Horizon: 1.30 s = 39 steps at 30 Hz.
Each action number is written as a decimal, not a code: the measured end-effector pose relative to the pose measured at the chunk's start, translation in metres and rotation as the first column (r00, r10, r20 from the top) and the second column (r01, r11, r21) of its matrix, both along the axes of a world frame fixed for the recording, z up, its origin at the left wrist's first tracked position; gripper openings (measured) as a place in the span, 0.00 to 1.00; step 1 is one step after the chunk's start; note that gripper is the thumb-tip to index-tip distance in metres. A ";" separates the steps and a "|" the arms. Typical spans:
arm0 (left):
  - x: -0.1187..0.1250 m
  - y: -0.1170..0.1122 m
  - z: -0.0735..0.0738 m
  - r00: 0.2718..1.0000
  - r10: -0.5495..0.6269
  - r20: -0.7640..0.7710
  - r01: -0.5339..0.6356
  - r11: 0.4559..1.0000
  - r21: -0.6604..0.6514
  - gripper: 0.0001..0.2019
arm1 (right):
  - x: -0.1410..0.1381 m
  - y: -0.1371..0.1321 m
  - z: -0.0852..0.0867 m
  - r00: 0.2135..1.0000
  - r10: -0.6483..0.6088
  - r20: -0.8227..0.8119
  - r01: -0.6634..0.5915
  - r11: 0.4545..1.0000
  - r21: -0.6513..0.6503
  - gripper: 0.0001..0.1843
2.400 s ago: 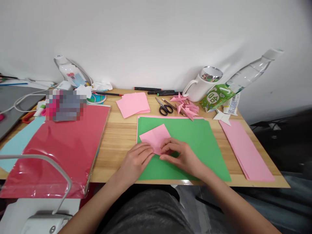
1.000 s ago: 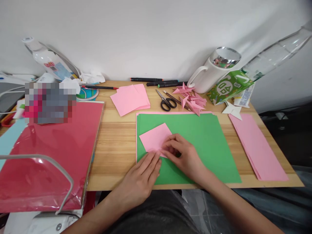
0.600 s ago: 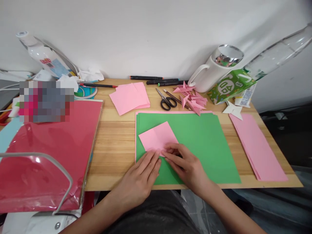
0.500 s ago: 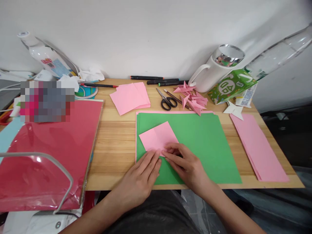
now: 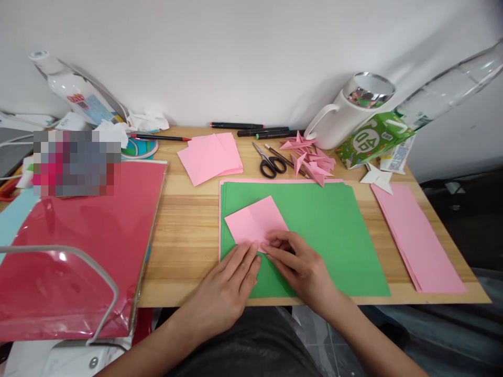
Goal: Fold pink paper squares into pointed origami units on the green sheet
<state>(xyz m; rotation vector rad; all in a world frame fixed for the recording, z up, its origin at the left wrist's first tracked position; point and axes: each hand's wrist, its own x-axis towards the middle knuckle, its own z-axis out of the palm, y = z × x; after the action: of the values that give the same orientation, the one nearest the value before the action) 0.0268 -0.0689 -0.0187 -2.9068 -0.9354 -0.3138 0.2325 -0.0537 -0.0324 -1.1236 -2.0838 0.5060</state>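
A small pink sheet of paper (image 5: pixel 255 219) with a crease across it lies at a slant on a stack of green paper (image 5: pixel 334 235). My left hand (image 5: pixel 230 285) is closed at the sheet's near edge, its fingers held together and their tips pressing on the paper. Close beside it, my right hand (image 5: pixel 301 262) pinches the same edge between thumb and fingers. Both sets of fingertips nearly meet there, covering the lower corner of the sheet.
Behind the green stack lie pink square sheets (image 5: pixel 212 157), black-handled scissors (image 5: pixel 270 163), several markers (image 5: pixel 238 125) and folded pink paper pieces (image 5: pixel 314 159). A white mug (image 5: pixel 334 123) and green carton (image 5: pixel 373 139) stand back right. Pink strips (image 5: pixel 420 241) lie right; a red paper pack (image 5: pixel 90 251) left.
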 end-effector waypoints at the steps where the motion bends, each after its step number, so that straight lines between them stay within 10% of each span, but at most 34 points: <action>1: 0.000 0.000 0.000 1.000 -0.002 0.001 0.002 1.000 -0.001 0.18 | 0.000 0.000 0.000 1.000 -0.002 0.002 0.002 1.000 0.002 0.15; 39: 0.010 0.003 -0.002 0.990 0.093 -0.108 -0.109 0.982 -0.154 0.31 | 0.022 -0.016 0.005 0.981 0.137 0.139 -0.134 0.991 -0.030 0.19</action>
<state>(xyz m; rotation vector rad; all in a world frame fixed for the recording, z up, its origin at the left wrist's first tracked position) 0.0364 -0.0660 -0.0211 -2.9695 -1.1360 -0.0885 0.2546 -0.0698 -0.0277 -1.0609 -2.2941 0.5269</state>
